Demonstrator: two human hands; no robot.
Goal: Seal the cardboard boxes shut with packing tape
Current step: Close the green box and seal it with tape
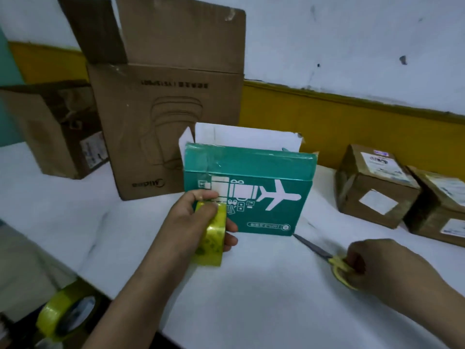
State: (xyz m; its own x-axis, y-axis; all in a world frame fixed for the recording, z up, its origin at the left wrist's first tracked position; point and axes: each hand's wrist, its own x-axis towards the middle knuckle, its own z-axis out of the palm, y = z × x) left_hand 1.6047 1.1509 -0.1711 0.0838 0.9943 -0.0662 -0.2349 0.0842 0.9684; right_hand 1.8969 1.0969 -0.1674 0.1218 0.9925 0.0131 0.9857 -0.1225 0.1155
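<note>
Glossy yellow tape roll (212, 238) gripped by left hand (193, 222) against teal box (247, 190); right hand (372, 263) grips scissors (324, 255).

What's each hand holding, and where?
Left hand grips the tape roll by its upper rim; right hand holds the scissors by the yellow handles.

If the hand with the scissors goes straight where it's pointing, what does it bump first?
Probably the green box: the right hand holds the scissors with blades aimed at its near lower corner, the tip seemingly almost touching. Depth is hard to judge.
</note>
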